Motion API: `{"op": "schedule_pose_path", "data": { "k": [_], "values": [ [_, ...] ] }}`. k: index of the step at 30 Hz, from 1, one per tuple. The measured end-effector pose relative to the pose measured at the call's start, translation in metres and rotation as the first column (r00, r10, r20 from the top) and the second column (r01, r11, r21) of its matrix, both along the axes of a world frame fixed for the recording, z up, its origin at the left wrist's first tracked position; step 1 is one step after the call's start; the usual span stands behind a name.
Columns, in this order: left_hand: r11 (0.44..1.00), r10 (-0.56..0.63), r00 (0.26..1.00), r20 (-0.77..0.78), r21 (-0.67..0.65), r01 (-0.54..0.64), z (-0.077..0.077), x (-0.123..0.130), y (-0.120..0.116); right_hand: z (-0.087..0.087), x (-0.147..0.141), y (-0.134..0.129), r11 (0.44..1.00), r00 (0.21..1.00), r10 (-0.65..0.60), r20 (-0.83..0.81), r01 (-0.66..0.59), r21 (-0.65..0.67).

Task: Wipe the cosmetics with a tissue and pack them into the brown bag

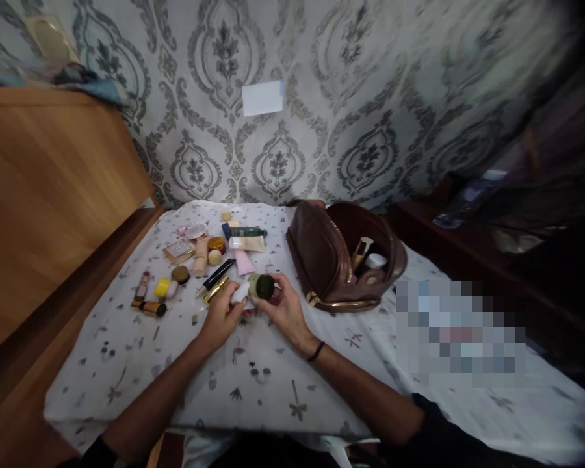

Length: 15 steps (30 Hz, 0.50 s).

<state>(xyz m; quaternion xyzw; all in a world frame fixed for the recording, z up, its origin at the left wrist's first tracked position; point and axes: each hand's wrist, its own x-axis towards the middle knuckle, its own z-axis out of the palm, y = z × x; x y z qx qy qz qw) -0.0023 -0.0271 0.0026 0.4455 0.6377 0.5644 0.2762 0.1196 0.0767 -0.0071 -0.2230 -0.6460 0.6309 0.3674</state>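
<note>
In the middle of the head view my right hand (288, 313) is closed around a small green jar with a dark lid (261, 286), which lies tilted on its side. My left hand (219, 320) pinches something white, perhaps a wipe (240, 294), against the jar's other end. Just beyond my left fingers lie a gold tube (216, 290) and a black tube (219, 274). A pink tube (244, 262), a white tube (247, 244) and a dark green bottle (246, 231) lie farther back. To the right stands an unzipped brown leather bag (316, 253) with a gold-capped bottle (361, 252) and a white-lidded item (376, 261) inside.
Several cosmetics, among them a beige bottle (201, 256), an amber jar (217, 244) and a yellow-capped item (162, 287), lie left on the patterned cloth (199, 403). A wooden cabinet (53, 195) borders the left. A blurred patch covers something at right.
</note>
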Motion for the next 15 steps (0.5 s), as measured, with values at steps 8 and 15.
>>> {"op": "schedule_pose_path", "data": {
  "k": [8, 15],
  "values": [
    [0.992, -0.120, 0.990, -0.071, -0.055, 0.116, 0.018, 0.013, 0.000, 0.052, 0.039, 0.006, 0.997, 0.998, -0.028, -0.052, 0.032, 0.075],
    [0.946, -0.285, 0.676, -0.679, -0.085, 0.314, 0.091, 0.049, 0.053, 0.129, 0.113, 0.070, 0.878, 0.946, -0.258, -0.195, 0.314, 0.362]
  ]
}}
